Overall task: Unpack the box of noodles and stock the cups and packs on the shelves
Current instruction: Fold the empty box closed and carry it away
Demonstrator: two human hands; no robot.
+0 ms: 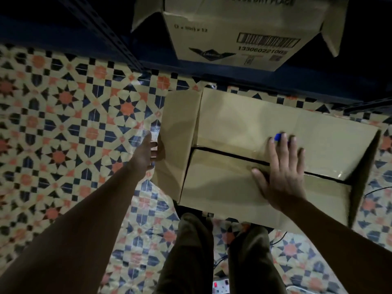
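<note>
A brown cardboard box [244, 124] stands on the patterned floor in front of my legs. Its two top flaps are folded shut, with a dark seam running across between them. My left hand [146, 153] grips the edge of the box's left side flap, thumb over the cardboard. My right hand [282, 172] lies flat across the seam with fingers spread. A small blue object [277, 137] pokes out between its fingertips. No noodle cups or packs are visible.
A second cardboard box [222, 28] with open flaps and a barcode sits on the dark blue shelf [318, 81] ahead. A shelf upright [101, 28] slants at upper left. A power strip [220, 286] and black cables [377, 189] lie on the floor near my feet.
</note>
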